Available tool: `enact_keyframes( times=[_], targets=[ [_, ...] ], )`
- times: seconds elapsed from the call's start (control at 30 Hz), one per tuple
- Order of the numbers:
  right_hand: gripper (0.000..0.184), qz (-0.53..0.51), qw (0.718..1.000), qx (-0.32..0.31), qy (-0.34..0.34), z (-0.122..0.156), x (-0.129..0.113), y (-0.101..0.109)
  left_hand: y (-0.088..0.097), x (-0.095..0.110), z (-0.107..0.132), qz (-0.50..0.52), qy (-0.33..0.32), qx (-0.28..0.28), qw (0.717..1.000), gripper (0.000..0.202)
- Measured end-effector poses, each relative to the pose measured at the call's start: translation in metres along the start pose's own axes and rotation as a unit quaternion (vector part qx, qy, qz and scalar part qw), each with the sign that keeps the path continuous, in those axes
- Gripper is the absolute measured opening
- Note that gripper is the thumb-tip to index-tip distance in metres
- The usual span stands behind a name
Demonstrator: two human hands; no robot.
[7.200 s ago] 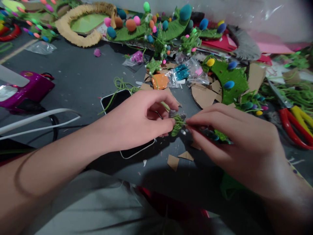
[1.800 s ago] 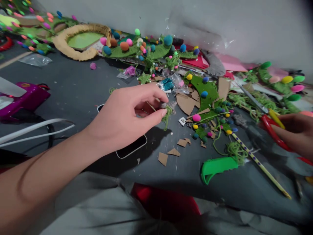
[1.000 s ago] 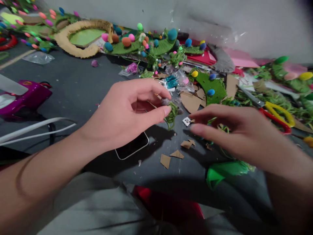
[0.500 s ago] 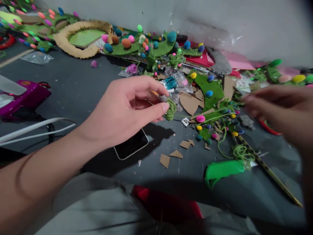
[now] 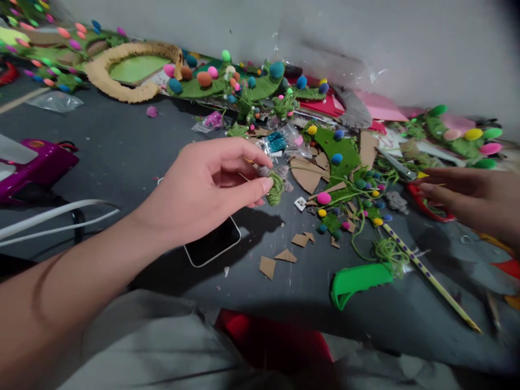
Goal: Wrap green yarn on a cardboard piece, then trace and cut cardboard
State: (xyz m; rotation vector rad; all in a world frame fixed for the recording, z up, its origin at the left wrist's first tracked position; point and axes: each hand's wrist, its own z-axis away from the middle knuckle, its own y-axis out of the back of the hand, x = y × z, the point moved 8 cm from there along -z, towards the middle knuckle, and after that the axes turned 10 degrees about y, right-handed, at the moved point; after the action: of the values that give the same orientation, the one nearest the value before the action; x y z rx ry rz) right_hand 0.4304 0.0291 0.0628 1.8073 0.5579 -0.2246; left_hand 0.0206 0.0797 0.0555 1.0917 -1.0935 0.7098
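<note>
My left hand (image 5: 219, 189) is closed in a pinch around a small wound bundle of green yarn (image 5: 275, 189), with some grey yarn beside it. At the right, my right hand (image 5: 475, 197) reaches over the red-handled scissors (image 5: 431, 208), its fingers stretched out and the thumb slightly apart. Whether the fingertips touch the scissors' handle I cannot tell. The scissors lie on the table with their blades pointing up and left. Under my left hand is a dark-screened phone (image 5: 213, 242), partly hidden.
Cardboard scraps (image 5: 267, 267), a green comb (image 5: 361, 281), tangled green yarn (image 5: 388, 252) and a dotted pencil-like stick (image 5: 433, 279) lie in front. Green wrapped shapes with coloured balls (image 5: 343, 154) line the back. A purple tool (image 5: 44, 165) and white cable (image 5: 60, 211) are left.
My right hand has moved down to the scissors, away from the green strand that ran towards it. My left hand keeps its pinch on the yarn. The view has shifted slightly.
</note>
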Motion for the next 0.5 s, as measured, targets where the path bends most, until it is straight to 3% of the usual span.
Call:
enact_keyframes(
  times=[0.03,0.1,0.17,0.23,0.33,0.4,0.5],
  targets=[
    [0.015,0.086,0.995,-0.003,-0.052,0.003,0.005,0.000,0.000,-0.001,0.000,-0.002,0.007,-0.004,1.000,0.010],
    [0.024,0.124,0.984,0.086,-0.092,0.006,-0.015,0.004,-0.001,-0.003,-0.001,-0.001,0.017,-0.013,1.000,0.010],
    [0.027,0.049,0.990,0.102,-0.079,0.001,-0.059,-0.015,-0.002,-0.005,-0.001,0.006,0.025,-0.022,0.999,0.011],
    [0.026,-0.059,0.997,0.036,-0.043,-0.011,-0.112,-0.050,-0.003,-0.008,-0.001,0.014,0.031,-0.031,0.999,0.013],
    [0.025,-0.228,0.973,-0.009,-0.011,-0.022,-0.173,-0.091,-0.006,-0.011,-0.001,0.022,0.037,-0.052,0.998,0.017],
    [0.023,-0.295,0.955,-0.027,-0.002,-0.025,-0.193,-0.111,-0.009,-0.012,0.000,0.026,0.036,-0.069,0.997,0.018],
    [0.023,-0.340,0.940,-0.018,-0.013,-0.026,-0.195,-0.127,-0.011,-0.010,0.002,0.030,0.027,-0.085,0.996,0.015]
  ],
)
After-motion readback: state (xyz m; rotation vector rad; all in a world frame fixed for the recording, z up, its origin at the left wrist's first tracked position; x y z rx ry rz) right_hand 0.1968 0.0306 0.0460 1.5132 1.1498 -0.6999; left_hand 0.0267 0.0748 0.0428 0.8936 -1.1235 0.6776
